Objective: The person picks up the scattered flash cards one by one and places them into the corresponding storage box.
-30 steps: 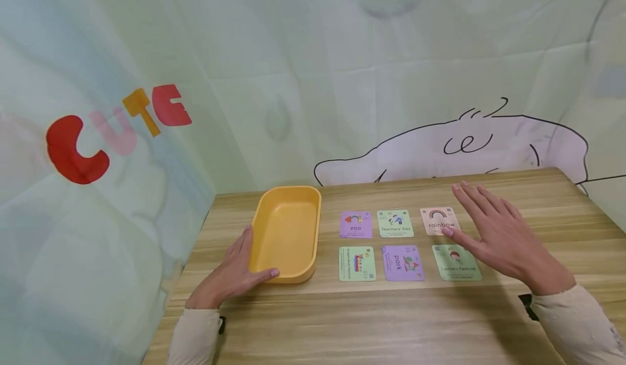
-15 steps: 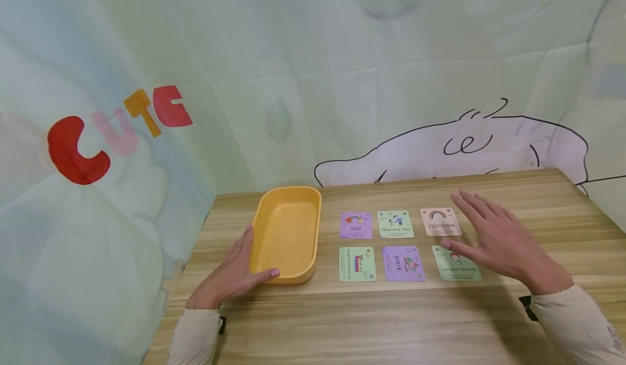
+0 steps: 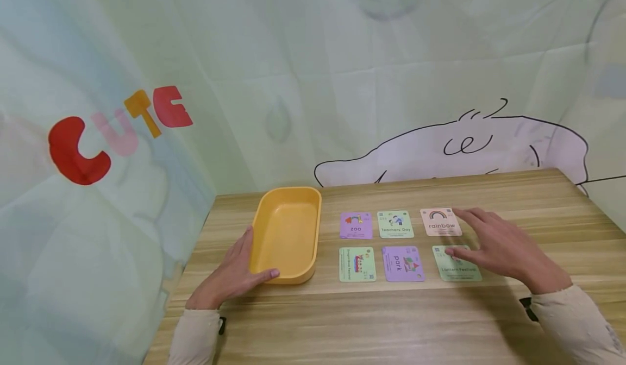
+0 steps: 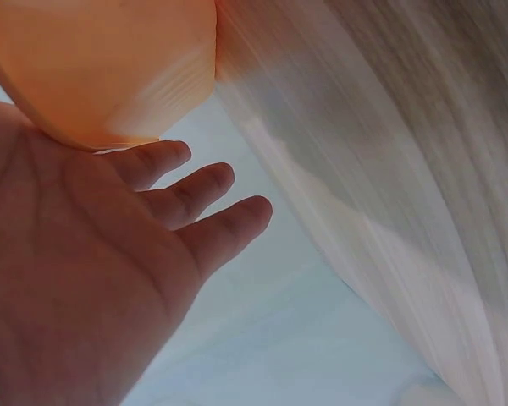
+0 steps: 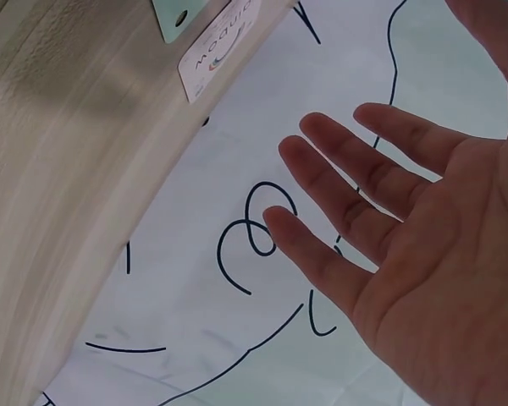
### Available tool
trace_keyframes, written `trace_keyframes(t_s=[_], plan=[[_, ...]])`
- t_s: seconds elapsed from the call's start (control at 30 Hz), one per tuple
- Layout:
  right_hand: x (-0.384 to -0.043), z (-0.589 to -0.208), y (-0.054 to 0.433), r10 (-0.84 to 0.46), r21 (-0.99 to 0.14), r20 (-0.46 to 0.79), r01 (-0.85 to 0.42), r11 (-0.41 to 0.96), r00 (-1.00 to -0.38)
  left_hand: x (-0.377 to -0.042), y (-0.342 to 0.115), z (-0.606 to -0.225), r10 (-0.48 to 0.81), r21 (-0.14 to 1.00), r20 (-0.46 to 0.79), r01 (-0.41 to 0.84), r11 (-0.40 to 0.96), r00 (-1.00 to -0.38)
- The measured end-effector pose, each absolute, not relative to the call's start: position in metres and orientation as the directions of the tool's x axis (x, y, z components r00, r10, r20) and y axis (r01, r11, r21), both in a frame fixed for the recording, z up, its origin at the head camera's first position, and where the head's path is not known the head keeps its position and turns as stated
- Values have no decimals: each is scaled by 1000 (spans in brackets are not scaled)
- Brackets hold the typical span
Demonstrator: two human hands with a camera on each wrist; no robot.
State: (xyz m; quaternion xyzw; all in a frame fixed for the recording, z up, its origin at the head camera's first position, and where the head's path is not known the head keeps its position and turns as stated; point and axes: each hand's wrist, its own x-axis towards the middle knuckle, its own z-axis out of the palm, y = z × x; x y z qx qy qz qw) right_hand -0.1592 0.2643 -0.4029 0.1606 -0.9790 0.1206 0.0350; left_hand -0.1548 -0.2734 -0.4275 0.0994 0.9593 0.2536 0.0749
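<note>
A yellow-orange tray [image 3: 286, 234] with rounded corners stands on the table, its inside bare. My left hand [image 3: 227, 275] lies against its left side, thumb along the near rim; in the left wrist view the fingers [image 4: 229, 228] reach out fairly straight beside the tray wall [image 4: 110, 68]. My right hand [image 3: 508, 248] hovers over the right end of the cards, fingers loosely spread, holding nothing. Its thumb covers part of the green "Lantern Festival" card [image 3: 462, 271], and its fingertips are near the right edge of the pink "rainbow" card [image 3: 440, 222]. Whether they touch is unclear.
Left of these lie the purple "zoo" card [image 3: 356, 226], green "Teachers' Day" card [image 3: 395, 225], green "Dragon Boat Festival" card [image 3: 357, 264] and purple "park" card [image 3: 403, 263], in two rows on the wood-grain table [image 3: 352, 327]. A printed curtain [image 3: 274, 82] hangs behind.
My right hand has come down slightly, its fingers bending and its fingertips lower, so the "rainbow" card is now uncovered by the thumb. The left hand and tray have stayed in place.
</note>
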Motion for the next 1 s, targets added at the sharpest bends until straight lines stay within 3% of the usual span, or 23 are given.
trace_keyframes(t_s=[1.0], plan=[[-169,-424,272,-364,-241,43,-363,900,-930,-156,-273,-429,221,525,-99,137,840,-970]])
